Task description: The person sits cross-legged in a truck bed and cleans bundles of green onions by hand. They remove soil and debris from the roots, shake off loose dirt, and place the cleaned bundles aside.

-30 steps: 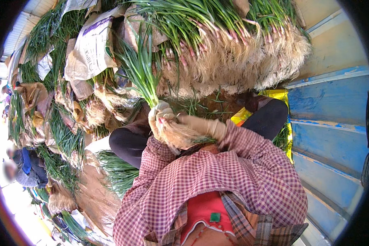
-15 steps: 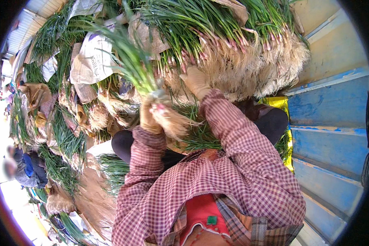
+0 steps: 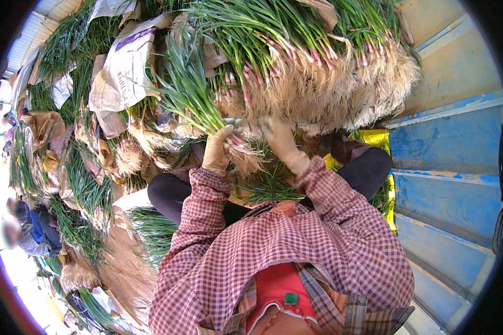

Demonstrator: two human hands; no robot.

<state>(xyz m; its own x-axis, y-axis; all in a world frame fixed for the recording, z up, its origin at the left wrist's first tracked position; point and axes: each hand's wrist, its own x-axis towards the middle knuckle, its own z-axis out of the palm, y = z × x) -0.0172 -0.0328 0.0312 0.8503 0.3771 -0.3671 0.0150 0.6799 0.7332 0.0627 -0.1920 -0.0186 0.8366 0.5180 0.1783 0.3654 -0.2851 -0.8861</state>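
My left hand [image 3: 216,151], in a pale glove, is closed round a bunch of spring onions [image 3: 194,89]. Their green leaves point up and away, and the pinkish bulbs and stringy roots stick out on the right of the fist. To its right is my gloved right hand [image 3: 282,146], raised beside those roots and just below the root ends of a large heap of spring onions [image 3: 313,84]. Its fingertips are smeared by motion, so whether they hold anything is hidden. One pink-stemmed onion [image 3: 246,92] juts lower than the rest of the heap.
Loose green leaves [image 3: 268,187] lie between my bent knees. A printed white sack [image 3: 126,72] covers more onions at the left. Blue metal panels [image 3: 444,145] close off the right side, with a yellow sheet [image 3: 377,138] beside my knee. Another person [image 3: 39,226] sits far left.
My right hand has drawn back from the heap's roots, toward me and slightly right. The bunch in my left hand has come more upright, and the left hand has shifted slightly.
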